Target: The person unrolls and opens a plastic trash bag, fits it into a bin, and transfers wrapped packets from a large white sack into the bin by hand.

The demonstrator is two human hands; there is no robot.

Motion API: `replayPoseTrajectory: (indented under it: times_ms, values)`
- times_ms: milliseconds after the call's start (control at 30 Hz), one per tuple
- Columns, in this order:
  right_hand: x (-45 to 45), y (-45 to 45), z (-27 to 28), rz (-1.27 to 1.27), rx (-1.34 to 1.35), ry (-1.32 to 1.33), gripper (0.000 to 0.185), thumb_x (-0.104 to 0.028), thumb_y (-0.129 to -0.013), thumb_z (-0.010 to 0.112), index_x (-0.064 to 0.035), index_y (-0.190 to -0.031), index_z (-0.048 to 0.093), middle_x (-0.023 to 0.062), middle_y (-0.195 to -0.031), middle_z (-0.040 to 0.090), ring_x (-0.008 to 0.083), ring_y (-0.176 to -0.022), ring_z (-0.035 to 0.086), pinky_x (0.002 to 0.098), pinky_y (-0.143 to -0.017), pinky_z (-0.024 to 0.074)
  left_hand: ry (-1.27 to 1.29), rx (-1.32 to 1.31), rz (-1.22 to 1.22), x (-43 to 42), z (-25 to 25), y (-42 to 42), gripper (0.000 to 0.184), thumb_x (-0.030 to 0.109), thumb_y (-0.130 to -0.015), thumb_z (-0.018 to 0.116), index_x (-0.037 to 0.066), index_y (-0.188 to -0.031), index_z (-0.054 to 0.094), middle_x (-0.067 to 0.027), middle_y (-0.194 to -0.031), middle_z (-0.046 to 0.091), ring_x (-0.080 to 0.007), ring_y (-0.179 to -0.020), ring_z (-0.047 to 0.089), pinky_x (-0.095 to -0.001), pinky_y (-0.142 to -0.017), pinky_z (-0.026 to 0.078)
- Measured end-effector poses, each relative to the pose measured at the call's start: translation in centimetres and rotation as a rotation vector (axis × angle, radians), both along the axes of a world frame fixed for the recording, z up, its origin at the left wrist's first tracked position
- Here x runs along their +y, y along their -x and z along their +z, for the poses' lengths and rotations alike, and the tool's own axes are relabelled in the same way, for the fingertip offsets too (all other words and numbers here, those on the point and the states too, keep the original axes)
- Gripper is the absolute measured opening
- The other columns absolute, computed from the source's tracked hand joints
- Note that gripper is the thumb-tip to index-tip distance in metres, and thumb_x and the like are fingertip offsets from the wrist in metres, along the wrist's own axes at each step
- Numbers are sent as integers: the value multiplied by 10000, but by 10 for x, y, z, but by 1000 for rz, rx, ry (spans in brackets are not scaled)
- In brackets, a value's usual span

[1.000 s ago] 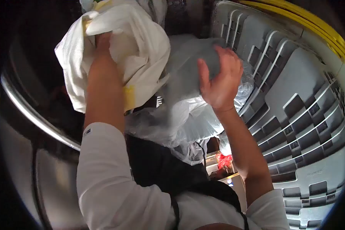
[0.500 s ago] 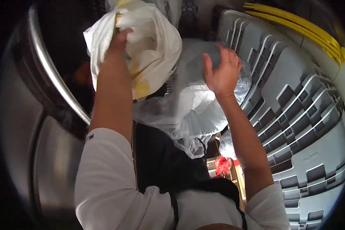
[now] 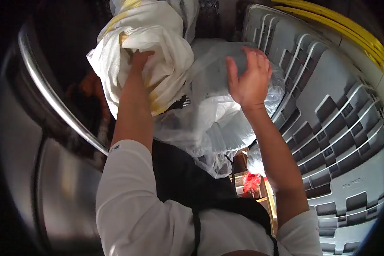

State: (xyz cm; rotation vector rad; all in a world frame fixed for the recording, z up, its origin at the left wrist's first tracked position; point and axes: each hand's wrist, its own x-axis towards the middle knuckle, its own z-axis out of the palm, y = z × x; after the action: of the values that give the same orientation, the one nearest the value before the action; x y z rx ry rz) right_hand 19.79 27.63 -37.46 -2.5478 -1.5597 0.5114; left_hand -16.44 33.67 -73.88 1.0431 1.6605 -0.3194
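Observation:
A white woven sack [image 3: 168,55] with yellow bands bulges at the upper middle, its mouth bunched into folds. My left hand [image 3: 140,61] reaches into that mouth, with the visible fingers stretched to the right; folds hide part of the hand. Right of the sack lies a large clear plastic bag [image 3: 213,85], crumpled, with pale contents showing through. My right hand [image 3: 252,81] lies over the bag, fingers spread and thumb apart, gripping nothing.
A grey plastic crate or pallet [image 3: 328,128] with a slotted face stands along the right. Curved yellow strips [image 3: 341,23] run above it. On the left is a shiny metal rim [image 3: 51,91]. A red plastic-wrapped item [image 3: 251,183] sits lower down.
My left hand has come slightly nearer and to the right inside the sack. The sack's mouth has folded lower, towards me. My right hand has stayed nearly in place on the plastic bag.

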Motion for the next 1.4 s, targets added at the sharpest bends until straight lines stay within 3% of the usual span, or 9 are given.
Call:
replayPoseTrajectory:
  times_ms: [133,233,433,567,633,733,1000,1233,1400]
  values:
    - [-3,1,2,19,-14,1,453,-334,-815,699,-53,-1157,599,127,-1137,588,325,-1164,507,491,-1012,340,-109,-2,213,-13,6,-15,833,407,-591,832,-65,-1235,594,-214,-1209,641,-318,-1096,619,-376,-973,469]
    - [-2,1,-1,6,-1,-14,444,-338,-818,698,-56,-1149,607,120,-1133,593,316,-1156,516,486,-1006,344,-181,286,-173,4,73,-59,790,392,-598,829,-71,-1199,609,-207,-1177,654,-311,-1078,625,-367,-960,474]
    - [-7,0,-4,11,-23,-50,425,-348,-827,689,-55,-1128,620,115,-1126,603,308,-1140,530,487,-1002,351,-48,-9,292,-6,34,-45,650,354,-657,795,-41,-1148,640,-196,-1090,681,-333,-1002,641,-422,-914,488]
    - [-8,2,-5,-21,-22,-53,433,-374,-836,673,-55,-1126,626,122,-1125,611,312,-1152,525,497,-1022,339,-125,35,206,-15,31,-46,620,305,-680,753,-32,-1185,628,-242,-1098,671,-369,-996,651,-438,-923,493]
    - [-7,4,-1,-38,-26,-33,440,-388,-844,660,-55,-1129,628,131,-1130,617,317,-1167,517,507,-1037,328,-194,234,5,-4,115,-90,608,249,-668,731,-11,-1208,626,-257,-1102,663,-370,-1011,651,-433,-921,502]
    - [-6,4,3,-53,-20,10,453,-407,-858,639,-54,-1142,629,146,-1150,623,324,-1196,501,528,-1058,308,-414,356,-128,-15,129,-104,558,214,-696,692,27,-1219,634,-265,-1042,665,-402,-1050,624,-462,-932,490]
    - [-10,3,-1,-86,-16,44,551,-501,-871,603,-68,-1211,617,155,-1206,620,315,-1209,515,486,-1078,305,-848,159,-201,-20,357,-119,450,116,-698,764,83,-1135,666,-229,-1046,613,-403,-1007,587,-450,-890,474]
    - [0,5,31,-104,51,206,534,-484,-913,539,-30,-1188,593,189,-1201,609,352,-1195,514,509,-1024,364,-595,-405,410,-74,527,-124,395,19,-687,789,-61,-1050,656,-87,-1023,662,-182,-904,612,-320,-843,484]
    - [0,5,37,-88,99,171,501,-425,-950,516,22,-1170,575,232,-1179,595,378,-1151,529,508,-1011,392,-503,-464,197,-138,558,-85,587,84,-624,858,-41,-1144,616,-127,-1075,667,-231,-988,625,-387,-894,492]
